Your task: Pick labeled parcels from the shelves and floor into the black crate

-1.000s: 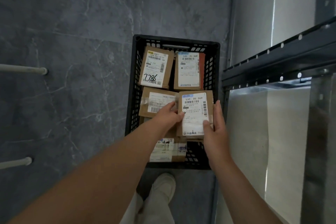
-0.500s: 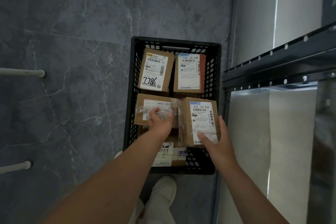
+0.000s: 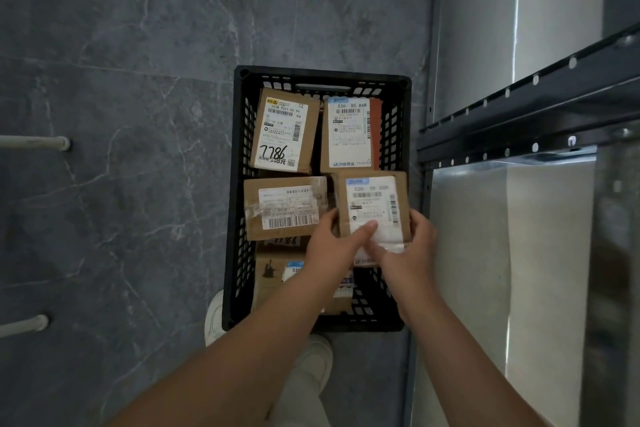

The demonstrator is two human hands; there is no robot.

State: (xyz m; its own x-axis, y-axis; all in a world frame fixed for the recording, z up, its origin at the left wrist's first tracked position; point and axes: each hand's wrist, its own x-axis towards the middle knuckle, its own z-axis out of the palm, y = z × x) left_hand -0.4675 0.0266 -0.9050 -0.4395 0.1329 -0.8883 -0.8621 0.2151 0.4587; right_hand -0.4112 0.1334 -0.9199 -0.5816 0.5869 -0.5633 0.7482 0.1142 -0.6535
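Left hand point(image 3: 332, 248) and right hand point(image 3: 414, 251) grasp one parcel point(image 3: 372, 204) atop the crowded black crate point(image 3: 238, 184); released on uneven boxes point(image 3: 284, 208), it could slide.

We look down into a black crate point(image 3: 230, 218) on the grey floor point(image 3: 121, 80), with a metal shelf point(image 3: 519, 114) to its right. Our left hand point(image 3: 332, 246) and right hand point(image 3: 412, 250) both grip a parcel point(image 3: 372, 198) by its near end, thumbs on its label, at the crate's right side. A taped parcel point(image 3: 284, 208) lies just left of it, and the 7786 parcel point(image 3: 284, 130) and A68 parcel point(image 3: 349, 133) lie at the far end.
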